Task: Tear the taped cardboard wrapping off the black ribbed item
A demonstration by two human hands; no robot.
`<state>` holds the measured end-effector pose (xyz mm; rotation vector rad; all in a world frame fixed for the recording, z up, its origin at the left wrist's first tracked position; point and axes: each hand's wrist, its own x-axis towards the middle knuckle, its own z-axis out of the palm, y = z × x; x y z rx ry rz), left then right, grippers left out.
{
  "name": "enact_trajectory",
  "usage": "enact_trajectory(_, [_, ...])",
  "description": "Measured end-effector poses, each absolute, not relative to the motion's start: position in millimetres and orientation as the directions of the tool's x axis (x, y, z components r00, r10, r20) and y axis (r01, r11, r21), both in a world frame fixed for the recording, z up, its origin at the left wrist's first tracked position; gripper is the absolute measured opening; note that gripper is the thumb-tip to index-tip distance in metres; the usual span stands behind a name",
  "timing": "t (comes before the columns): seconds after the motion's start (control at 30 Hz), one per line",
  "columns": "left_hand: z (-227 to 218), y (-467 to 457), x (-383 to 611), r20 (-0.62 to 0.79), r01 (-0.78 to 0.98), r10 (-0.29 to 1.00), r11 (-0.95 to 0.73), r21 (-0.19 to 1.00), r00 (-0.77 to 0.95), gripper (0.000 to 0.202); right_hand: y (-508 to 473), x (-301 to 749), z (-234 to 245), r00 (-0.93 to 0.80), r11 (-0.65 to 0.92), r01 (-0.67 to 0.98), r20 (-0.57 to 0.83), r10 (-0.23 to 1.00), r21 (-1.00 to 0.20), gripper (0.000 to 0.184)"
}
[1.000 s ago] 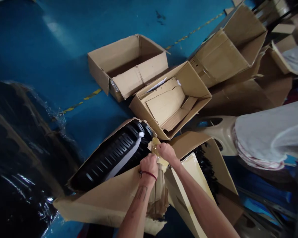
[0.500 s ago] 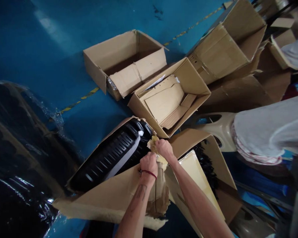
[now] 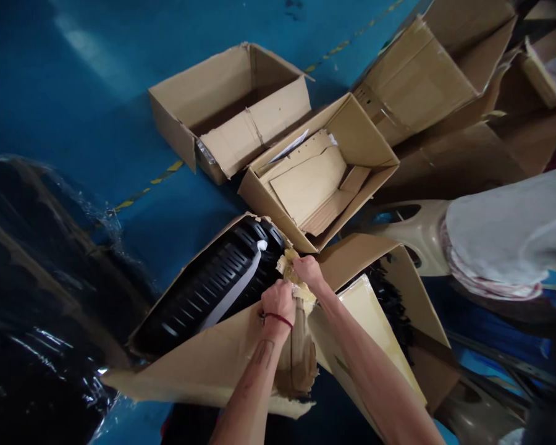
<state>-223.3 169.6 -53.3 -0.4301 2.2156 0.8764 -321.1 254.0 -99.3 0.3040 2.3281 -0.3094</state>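
Note:
Both my hands are closed at the torn corner of a cardboard box (image 3: 204, 352). My left hand (image 3: 278, 303), with a thin red cord at the wrist, grips the box's edge. Just above it and to the right, my right hand (image 3: 308, 272) is shut on a ragged strip of yellowish packing tape (image 3: 287, 262) with torn cardboard stuck to it. Inside the box lie black slotted plastic parts (image 3: 204, 284) with a pale strip (image 3: 236, 284) across them. My fingertips are hidden behind the knuckles.
An open box with cardboard pieces (image 3: 245, 191) stands just beyond, and another open box (image 3: 167, 133) behind it. A box with black parts (image 3: 426, 296) is at right, near a beige plastic chair (image 3: 429, 232) and a person's clothed body (image 3: 505, 222). Black plastic wrap (image 3: 37, 296) lies left.
The view has shifted slightly, so the boxes at right sit further right. Both hands keep their hold at the torn corner, nearly unmoved.

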Motion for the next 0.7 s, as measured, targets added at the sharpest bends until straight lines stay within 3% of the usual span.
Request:
enact_trajectory(0.2, [-54.4, 166.1, -226.4, -0.732, -0.537, -0.035, 0.703, 0.466, -0.681, 0.018, 264.6, -313.2, -103.9, -0.705, 0.860, 0.425, -0.699, 0.120, -0.281, 0.045])
enact_trajectory(0.5, [-57.6, 162.6, -227.6, -0.726, -0.541, -0.013, 0.675, 0.501, -0.688, 0.017, 269.9, -306.4, -101.2, -0.704, 0.773, 0.510, -0.700, 0.123, -0.377, 0.046])
enact_trajectory(0.7, [-62.3, 164.7, -242.0, -0.764, -0.576, -0.025, 0.672, 0.464, -0.645, 0.018, 242.5, -333.7, -77.5, -0.762, 0.758, 0.437, -0.647, 0.027, -0.484, 0.042])
